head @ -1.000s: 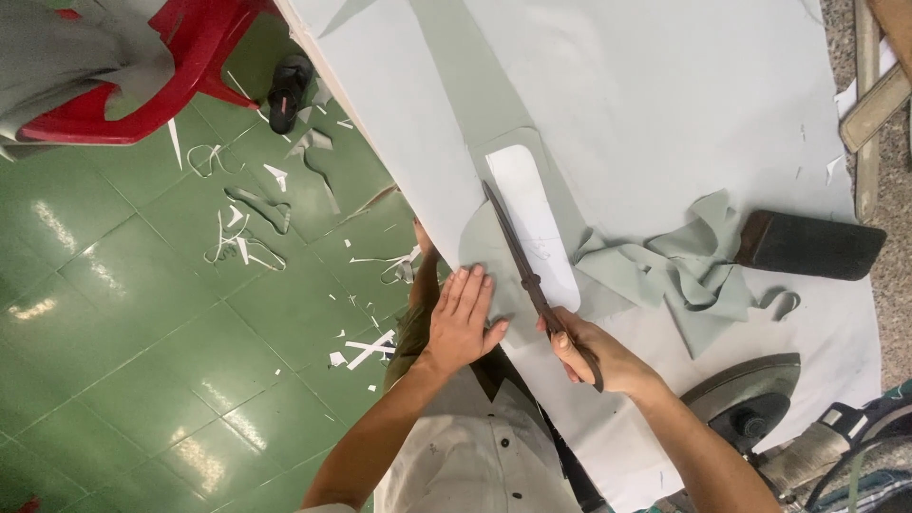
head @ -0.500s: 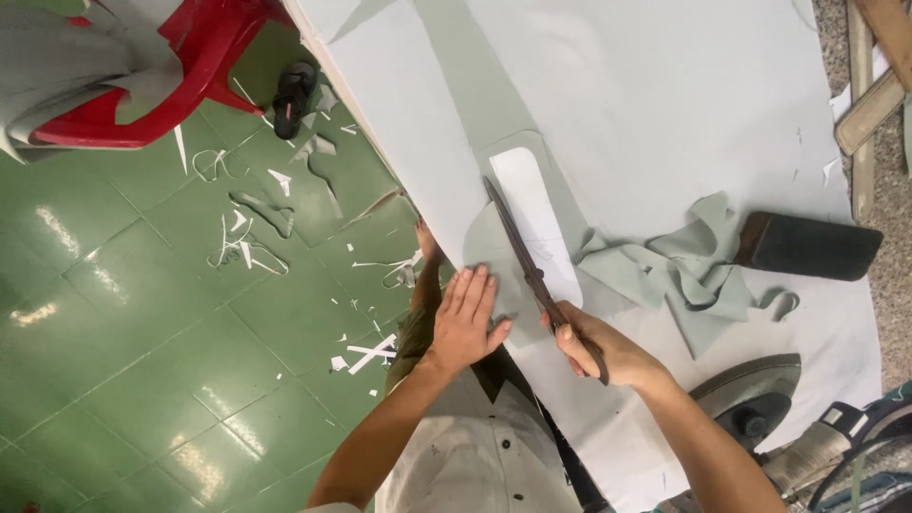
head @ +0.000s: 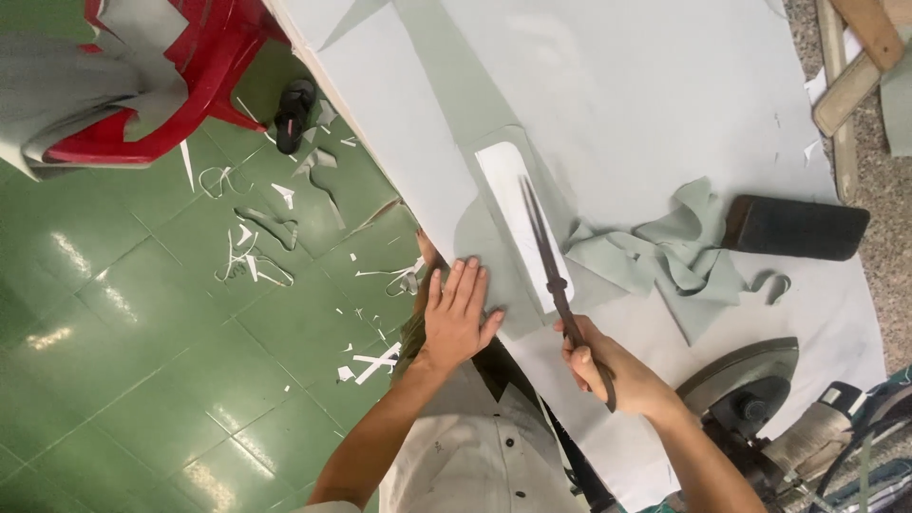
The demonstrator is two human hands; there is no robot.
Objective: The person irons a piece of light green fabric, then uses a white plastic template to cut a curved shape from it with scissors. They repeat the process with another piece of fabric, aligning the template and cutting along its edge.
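Observation:
My left hand (head: 458, 313) lies flat, fingers spread, on a piece of grey-green cloth (head: 494, 252) at the table's near edge. My right hand (head: 608, 366) grips the handles of long dark scissors (head: 546, 256). The blades point away from me, lying along the cloth beside a white rounded paper pattern (head: 508, 204) that rests on it. A heap of cut grey-green cloth scraps (head: 665, 252) lies just right of the scissors.
A white-covered table (head: 646, 104) fills the upper right. On it are a dark rectangular block (head: 798, 228) and a clothes iron (head: 746, 389). A green tiled floor (head: 142, 361) strewn with scraps, a red plastic chair (head: 199, 66) and a black sandal (head: 293, 112) lie left.
Both hands and the scissors keep nearly the same places. The scissors have edged slightly further along the cloth beside the pattern.

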